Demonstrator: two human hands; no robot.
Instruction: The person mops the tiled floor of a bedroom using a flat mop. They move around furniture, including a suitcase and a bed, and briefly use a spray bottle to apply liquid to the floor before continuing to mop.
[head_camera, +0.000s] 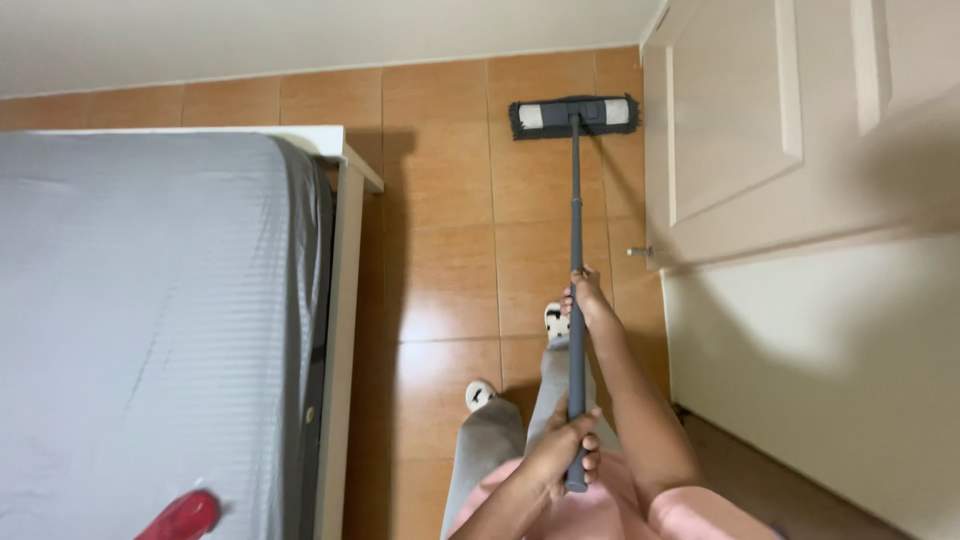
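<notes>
Mop check: long grey metal-handled flat mop (576, 250) held two-handed. Left hand (565, 450) fisted round the handle's near end, right hand (585, 300) wrapped round it mid-shaft, further out. Grey rectangular mop head (573, 116) flat on the orange-brown tiled floor (440, 200), well ahead of both hands, near the far wall and just beside the cream panelled door (740, 110). Grey-sheeted bed (150, 300) along the floor's left edge.
</notes>
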